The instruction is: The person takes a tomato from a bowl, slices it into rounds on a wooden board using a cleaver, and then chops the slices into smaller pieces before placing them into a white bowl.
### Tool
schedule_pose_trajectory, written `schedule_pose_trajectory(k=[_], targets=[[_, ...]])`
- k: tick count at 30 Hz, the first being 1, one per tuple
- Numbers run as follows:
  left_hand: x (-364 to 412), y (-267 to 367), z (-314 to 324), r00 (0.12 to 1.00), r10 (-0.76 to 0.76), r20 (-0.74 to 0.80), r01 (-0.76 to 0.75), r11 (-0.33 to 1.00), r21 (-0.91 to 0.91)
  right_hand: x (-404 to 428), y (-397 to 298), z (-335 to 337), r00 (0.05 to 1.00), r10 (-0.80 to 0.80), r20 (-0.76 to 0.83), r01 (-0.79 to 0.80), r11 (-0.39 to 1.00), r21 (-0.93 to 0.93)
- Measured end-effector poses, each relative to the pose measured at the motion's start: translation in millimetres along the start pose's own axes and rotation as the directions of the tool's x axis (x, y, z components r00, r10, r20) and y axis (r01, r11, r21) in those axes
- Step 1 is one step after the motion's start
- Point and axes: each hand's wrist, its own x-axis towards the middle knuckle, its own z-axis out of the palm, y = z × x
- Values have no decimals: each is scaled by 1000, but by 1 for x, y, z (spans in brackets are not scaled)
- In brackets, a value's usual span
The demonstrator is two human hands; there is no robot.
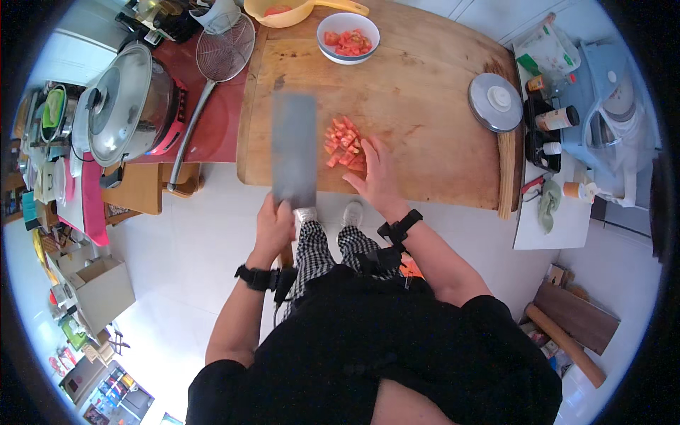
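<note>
A broad-bladed cleaver (294, 149) is in my left hand (274, 226), its blade blurred and lying over the left part of the wooden board (435, 159). Chopped tomato (342, 141) forms a small heap near the board's front edge, just right of the blade and apart from it. My right hand (380, 178) rests at the right side of that heap, thumb and fingers apart, the fingertips at the outermost pieces. Farther back, a white bowl (348, 59) with a dark band holds more tomato chunks.
Beyond the bowl sits a yellow colander (281, 18). A wire skimmer (197, 117) and a lidded electric pot (125, 114) stand to the left. On the right are a round metal lid (495, 102), a rolling pin (506, 175) and a black tray (541, 143) of bottles.
</note>
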Motion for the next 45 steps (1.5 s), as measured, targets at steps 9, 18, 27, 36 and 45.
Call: schedule_pose_trajectory(k=[9, 18, 27, 36, 45], targets=[[3, -66, 33, 990, -127, 55, 139, 909, -393, 24, -2, 33, 991, 123, 46, -120, 990, -73], [15, -62, 101, 953, -11, 304, 136, 910, -391, 27, -6, 25, 989, 149, -5, -147, 982, 114], [14, 23, 76, 932, 42, 361, 109, 916, -386, 81, -34, -16, 995, 25, -99, -8, 985, 170], [60, 151, 38, 901, -29, 432, 165, 945, -281, 190, -42, -37, 995, 101, 1, -97, 945, 312], [133, 214, -2, 765, -197, 613, 444, 851, -281, 230, -22, -40, 951, 309, -35, -248, 820, 516]])
